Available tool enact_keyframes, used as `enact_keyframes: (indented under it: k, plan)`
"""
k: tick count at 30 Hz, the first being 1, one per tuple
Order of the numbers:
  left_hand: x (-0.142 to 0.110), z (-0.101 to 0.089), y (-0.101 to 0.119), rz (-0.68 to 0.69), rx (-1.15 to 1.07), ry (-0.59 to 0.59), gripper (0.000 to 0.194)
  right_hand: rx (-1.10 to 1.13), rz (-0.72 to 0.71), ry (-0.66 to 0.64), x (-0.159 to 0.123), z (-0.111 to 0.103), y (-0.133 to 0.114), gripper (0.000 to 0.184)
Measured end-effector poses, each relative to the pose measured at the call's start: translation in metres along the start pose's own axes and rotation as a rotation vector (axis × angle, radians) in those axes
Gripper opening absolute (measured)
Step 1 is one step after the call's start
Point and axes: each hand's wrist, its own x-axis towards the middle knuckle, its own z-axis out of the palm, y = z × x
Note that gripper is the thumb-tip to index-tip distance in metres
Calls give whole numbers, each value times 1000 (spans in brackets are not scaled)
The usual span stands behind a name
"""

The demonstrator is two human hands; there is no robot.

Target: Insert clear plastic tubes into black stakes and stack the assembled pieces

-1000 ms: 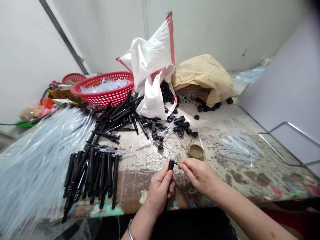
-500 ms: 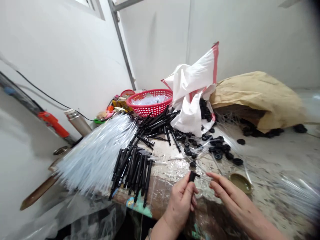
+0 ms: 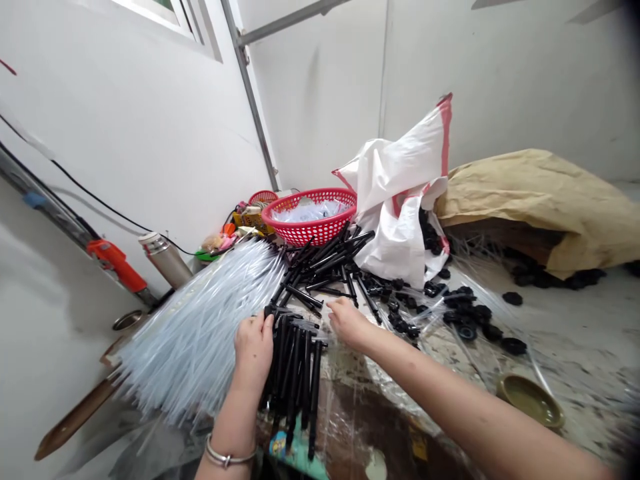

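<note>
My left hand is closed around the upper end of a black plastic tube, at the left edge of a row of similar black tubes. The lower part of the held tube is hidden by my hand and the row. My right hand is just right of the row's top, fingers apart and slightly bent, with nothing visible in them. Its fingertips are close to the end of a loose black tube; whether they touch it I cannot tell. More black tubes lie heaped behind.
A bundle of clear thin tubes spreads at left. Behind stand a red basket, a white sack and a tan sack. Black caps and a small bowl are at right. A steel flask stands far left.
The view has swung left. My left hand has carried the black tube to the row at left. The right hand has left that tube and moved left toward the loose tubes.
</note>
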Motion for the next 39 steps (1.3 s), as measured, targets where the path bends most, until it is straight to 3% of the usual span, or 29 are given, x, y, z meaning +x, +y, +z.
enact_keyframes:
  k: [4, 8, 12, 14, 16, 19, 22, 24, 27, 30, 34, 39]
  plan:
    - [-1, 17, -6, -13, 95, 25, 36, -117, 122, -55, 40, 19, -13, 22]
    - [-2, 21, -11, -13, 160, 37, 41, -169, 152, -76, 45, 17, -10, 16]
    - [-4, 11, 1, 99, 123, 227, 46, -172, 173, -52, 31, -16, -2, 22]
    - [-8, 6, 21, 245, -47, 340, 49, -165, 179, -30, 13, -44, -1, 25]
    - [-17, 6, 48, 413, -210, 354, 55, -158, 174, -11, -16, -72, -5, 27]
    - [-42, 19, 90, 681, -447, 213, 64, -119, 130, -20, -72, -102, -16, 26]
    - [-76, 42, 118, 804, -715, -139, 51, 6, 83, -26, -130, -114, -14, 22]
    - [-99, 54, 129, 654, -860, -374, 42, 130, 143, 19, -162, -120, 4, 27]
    - [-125, 62, 140, 183, -1003, -619, 44, 195, 400, 183, -200, -141, 61, 40]
    - [-136, 62, 149, -217, -1101, -803, 60, -203, 667, 398, -229, -173, 138, 32]
    - [-141, 65, 158, -352, -1208, -878, 58, -393, 798, 448, -254, -201, 219, 22]
    - [-145, 73, 160, -406, -1262, -801, 50, -500, 798, 375, -258, -197, 255, 14]
